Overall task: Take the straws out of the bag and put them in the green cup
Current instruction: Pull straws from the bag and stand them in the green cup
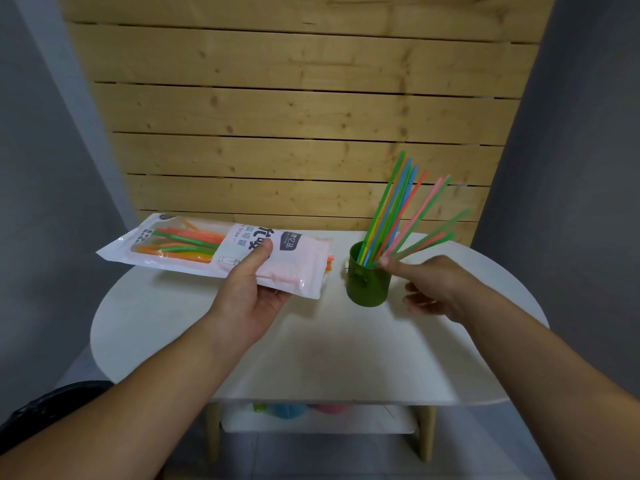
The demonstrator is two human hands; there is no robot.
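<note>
My left hand [249, 289] grips a pink and white plastic bag [194, 247], thumb on top, and holds it level above the table's left side. Orange, green and yellow straws show through its clear window, and a few straw tips [330, 263] poke out of its right end. The green cup [369, 285] stands upright on the table, with several coloured straws [391, 209] leaning in it. My right hand [436, 289] is just right of the cup's rim. Its fingertips pinch a few green and pink straws [433, 235], blurred, that fan out up and to the right.
The white oval table [311, 358] stands against a wooden slat wall [294, 116]. A lower shelf under the front edge holds small coloured cups [287, 410]. Grey walls flank both sides. A dark object [52, 403] sits at the lower left.
</note>
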